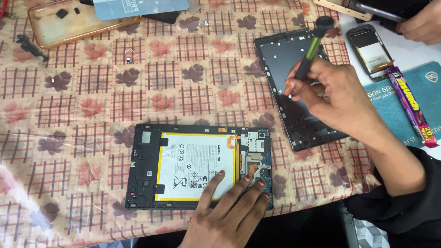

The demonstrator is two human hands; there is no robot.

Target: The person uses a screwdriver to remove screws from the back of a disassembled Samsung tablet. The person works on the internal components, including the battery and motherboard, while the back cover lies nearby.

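left hand: fingers spread flat, pinning opened tablet at tabletop near edge, gripping nothing | right hand: closed pen-like round screwdriver, tip down over detached back frame lying just beyond tablet.

A white battery label, yellow-edged, is lying inside the opened tablet at six o'clock. A purple candy wrapper is resting on a teal printed mat at three o'clock. A pale blue card is sitting at twelve o'clock.
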